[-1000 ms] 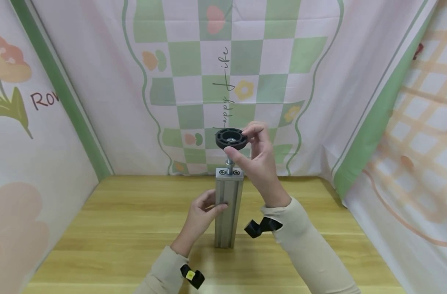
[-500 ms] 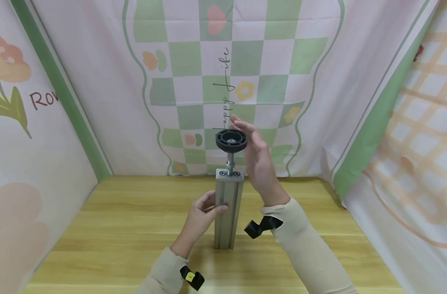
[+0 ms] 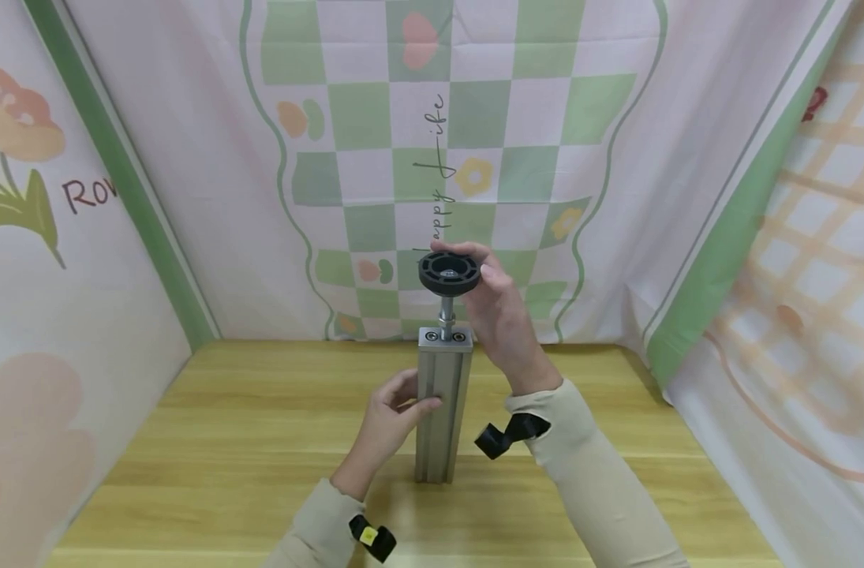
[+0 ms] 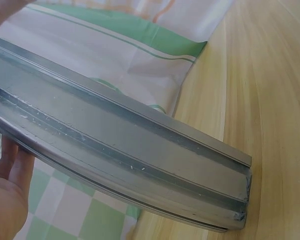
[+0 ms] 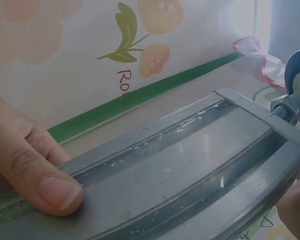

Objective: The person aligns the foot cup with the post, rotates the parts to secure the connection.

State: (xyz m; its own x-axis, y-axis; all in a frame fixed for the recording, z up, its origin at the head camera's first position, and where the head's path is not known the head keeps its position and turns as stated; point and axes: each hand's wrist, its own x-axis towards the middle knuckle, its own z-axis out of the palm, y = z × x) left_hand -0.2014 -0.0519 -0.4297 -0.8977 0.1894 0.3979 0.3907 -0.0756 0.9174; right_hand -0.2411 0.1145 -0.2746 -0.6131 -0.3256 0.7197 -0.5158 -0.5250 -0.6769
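In the head view an aluminium profile [image 3: 437, 442] stands upright on the table. A black round levelling foot [image 3: 449, 288] tops it, on a threaded bolt [image 3: 446, 310] with a nut. My left hand [image 3: 389, 406] grips the profile around its middle, thumb on the near face; the right wrist view shows this thumb [image 5: 52, 192] on the grooved profile [image 5: 179, 160]. My right hand [image 3: 503, 323] has its fingers bent round the back and right of the foot's rim. Its thumb is hidden. The right wrist view shows part of the foot [image 5: 293, 75] at the edge.
A wood-grain table [image 3: 261, 442] lies under the profile. Printed cloth [image 3: 360, 173] hangs behind it and at both sides. A black wrist mount [image 3: 371, 538] sits on the left sleeve, another wrist mount [image 3: 510, 435] on the right.
My right hand first pinched the foot's rim with thumb and fingers, then let go with fingers raised behind it. Now its fingers bend round the rim. The left hand has kept its grip.
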